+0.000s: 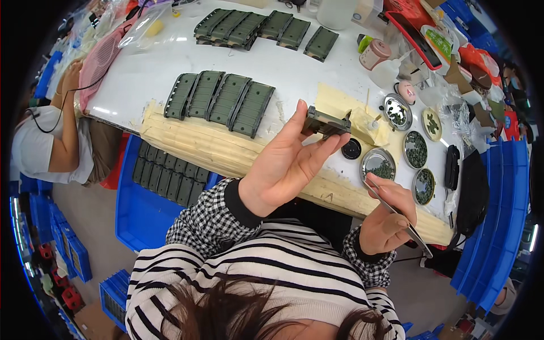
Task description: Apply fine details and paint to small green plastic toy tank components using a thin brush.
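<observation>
My left hand pinches a dark green plastic casing between thumb and fingers, held up above the table edge and turned on its side. Lower right, my right hand is closed round a pair of metal tweezers; their thin tips point up and left, near a round metal dish of small dark green pieces. One fingertip of that hand appears wrapped in tape. Rows of similar green casings lie on the white table, left of my left hand.
More small dishes of green pieces stand at the right, with a black round lid beside them. A blue bin with further casings sits below the table's taped edge. Another person's arm rests at the far left.
</observation>
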Demonstrator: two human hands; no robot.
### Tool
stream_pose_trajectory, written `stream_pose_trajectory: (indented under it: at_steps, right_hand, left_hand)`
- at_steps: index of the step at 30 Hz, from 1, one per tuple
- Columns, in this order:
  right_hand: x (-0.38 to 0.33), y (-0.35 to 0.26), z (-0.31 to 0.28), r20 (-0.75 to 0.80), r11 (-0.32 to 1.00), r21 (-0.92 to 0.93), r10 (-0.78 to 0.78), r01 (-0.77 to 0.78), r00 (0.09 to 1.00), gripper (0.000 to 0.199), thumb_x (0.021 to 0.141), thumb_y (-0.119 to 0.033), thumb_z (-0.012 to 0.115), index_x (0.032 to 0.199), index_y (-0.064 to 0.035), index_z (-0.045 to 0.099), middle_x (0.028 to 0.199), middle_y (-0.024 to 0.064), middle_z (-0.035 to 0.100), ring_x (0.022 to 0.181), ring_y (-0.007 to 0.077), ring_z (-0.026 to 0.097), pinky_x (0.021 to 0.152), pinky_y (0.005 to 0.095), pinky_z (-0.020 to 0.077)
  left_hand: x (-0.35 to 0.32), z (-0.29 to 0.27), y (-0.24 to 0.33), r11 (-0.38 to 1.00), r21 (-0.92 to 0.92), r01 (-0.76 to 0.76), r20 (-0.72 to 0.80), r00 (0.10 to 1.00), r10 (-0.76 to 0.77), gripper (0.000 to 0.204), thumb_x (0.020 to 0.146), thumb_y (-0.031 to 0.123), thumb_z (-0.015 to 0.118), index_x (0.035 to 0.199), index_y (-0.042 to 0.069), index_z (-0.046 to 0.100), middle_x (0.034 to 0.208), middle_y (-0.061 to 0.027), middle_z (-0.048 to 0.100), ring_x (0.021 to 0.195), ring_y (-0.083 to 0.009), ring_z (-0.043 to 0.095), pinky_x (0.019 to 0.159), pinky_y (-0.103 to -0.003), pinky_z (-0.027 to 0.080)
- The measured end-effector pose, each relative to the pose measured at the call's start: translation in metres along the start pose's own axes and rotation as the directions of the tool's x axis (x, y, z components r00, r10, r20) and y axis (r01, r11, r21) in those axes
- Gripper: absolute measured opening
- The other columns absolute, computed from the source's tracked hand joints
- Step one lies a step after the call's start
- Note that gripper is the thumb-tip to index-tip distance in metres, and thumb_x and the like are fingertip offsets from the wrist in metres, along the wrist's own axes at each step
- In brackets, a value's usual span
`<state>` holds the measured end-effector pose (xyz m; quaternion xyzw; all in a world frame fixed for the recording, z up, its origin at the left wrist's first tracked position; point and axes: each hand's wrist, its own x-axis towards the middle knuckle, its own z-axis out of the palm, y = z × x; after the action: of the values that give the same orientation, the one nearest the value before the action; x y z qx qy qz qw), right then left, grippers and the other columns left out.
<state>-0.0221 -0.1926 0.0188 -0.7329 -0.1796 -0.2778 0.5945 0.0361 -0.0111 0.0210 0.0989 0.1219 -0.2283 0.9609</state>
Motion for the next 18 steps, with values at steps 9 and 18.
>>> stream_pose_trajectory:
  at_steps: [9, 18]
  right_hand:
    - [0.001, -0.002, 0.000, 0.053, 1.000, -0.005, -0.026, 0.026, 0.998, 0.050, 0.100, -0.044, 0.044, 0.099, 0.0019, 0.063, 0.091, 0.0183, 0.068, 0.089, 0.0317, 0.069, 0.077, 0.0364, 0.0547]
    - [0.025, -0.009, -0.001, 0.253, 0.963, -0.117, -0.206, 0.241, 0.945, 0.025, 0.096, -0.020, 0.053, 0.108, -0.0019, 0.066, 0.099, 0.0166, 0.064, 0.098, 0.0343, 0.066, 0.083, 0.0393, 0.0527]
  left_hand:
    - [0.000, -0.003, -0.002, 1.000, -0.025, -0.015, 0.021, 1.000, 0.016, 0.052, 0.097, 0.038, 0.055, 0.121, -0.008, 0.046, 0.119, -0.0185, 0.056, 0.113, -0.0286, 0.060, 0.094, -0.027, 0.057]
    - [0.000, -0.007, -0.002, 0.999, -0.047, 0.005, 0.042, 0.999, -0.003, 0.049, 0.099, 0.035, 0.052, 0.129, -0.002, 0.042, 0.125, -0.0149, 0.048, 0.122, -0.0323, 0.052, 0.096, -0.029, 0.056]
